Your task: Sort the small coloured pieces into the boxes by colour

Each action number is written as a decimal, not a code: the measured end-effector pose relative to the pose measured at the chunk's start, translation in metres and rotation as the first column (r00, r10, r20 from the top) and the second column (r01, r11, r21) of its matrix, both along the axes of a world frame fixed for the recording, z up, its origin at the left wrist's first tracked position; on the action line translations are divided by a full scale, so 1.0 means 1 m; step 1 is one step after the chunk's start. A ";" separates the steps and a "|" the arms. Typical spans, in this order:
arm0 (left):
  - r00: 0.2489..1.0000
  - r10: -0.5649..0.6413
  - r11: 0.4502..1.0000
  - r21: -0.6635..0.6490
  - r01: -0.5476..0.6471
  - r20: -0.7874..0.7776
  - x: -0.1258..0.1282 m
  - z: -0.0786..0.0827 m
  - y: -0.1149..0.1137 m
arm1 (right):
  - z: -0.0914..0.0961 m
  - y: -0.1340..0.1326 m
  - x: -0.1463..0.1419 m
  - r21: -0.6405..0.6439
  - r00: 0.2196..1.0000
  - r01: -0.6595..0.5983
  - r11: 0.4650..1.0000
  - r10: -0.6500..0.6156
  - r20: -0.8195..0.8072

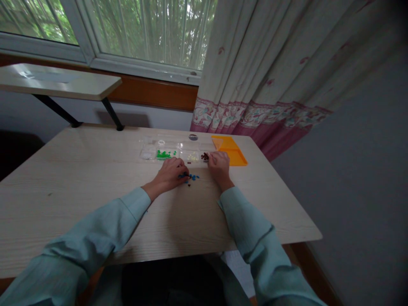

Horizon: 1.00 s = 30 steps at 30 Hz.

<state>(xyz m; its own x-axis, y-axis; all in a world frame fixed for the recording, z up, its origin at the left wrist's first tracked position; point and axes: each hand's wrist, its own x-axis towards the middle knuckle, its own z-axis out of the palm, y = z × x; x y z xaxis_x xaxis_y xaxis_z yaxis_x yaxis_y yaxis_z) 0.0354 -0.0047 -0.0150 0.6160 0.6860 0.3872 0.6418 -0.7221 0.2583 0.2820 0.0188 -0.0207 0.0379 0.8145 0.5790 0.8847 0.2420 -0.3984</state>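
My left hand [172, 173] rests on the table with its fingers curled together at a small spread of blue pieces [193, 177]. Whatever is between those fingertips is too small to make out. A couple of dark brown pieces [189, 185] lie beside the blue ones. At the right end of a clear divided plastic box [148, 155], my right hand [219, 165] has its fingers bent and closed by a compartment of brown pieces [204, 157]. Its fingertips are partly hidden. Other compartments hold green pieces [164, 154] and pale yellow pieces [192, 157].
An orange tray [237, 156] with dividers lies right of the box. Behind the box is a small dark round object [193, 137]. A raised shelf [60, 80] on black legs stands at the table's back left. A curtain [242, 85] hangs behind the table.
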 end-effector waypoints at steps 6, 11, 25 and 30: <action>0.999 0.030 0.999 0.026 -0.030 -0.021 -0.007 0.001 0.003 | 0.000 0.001 0.001 -0.002 1.000 -0.008 1.000 0.008 0.007; 0.999 0.032 0.999 0.026 -0.031 -0.044 -0.006 0.003 -0.001 | 0.000 0.000 0.001 -0.015 1.000 -0.011 1.000 0.011 0.012; 1.000 0.029 1.000 -0.009 -0.029 -0.013 -0.006 0.005 -0.004 | -0.004 0.003 0.000 0.009 1.000 -0.025 1.000 0.025 0.008; 1.000 0.027 1.000 0.010 -0.027 -0.007 -0.005 0.004 -0.006 | -0.004 0.002 0.000 0.015 1.000 -0.022 1.000 0.022 0.018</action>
<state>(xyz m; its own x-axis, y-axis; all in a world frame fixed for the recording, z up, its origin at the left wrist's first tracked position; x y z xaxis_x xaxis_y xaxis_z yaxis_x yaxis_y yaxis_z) 0.0306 -0.0102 -0.0115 0.6000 0.6988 0.3895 0.6630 -0.7068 0.2467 0.2817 0.0213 -0.0244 0.0095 0.8061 0.5917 0.8860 0.2675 -0.3787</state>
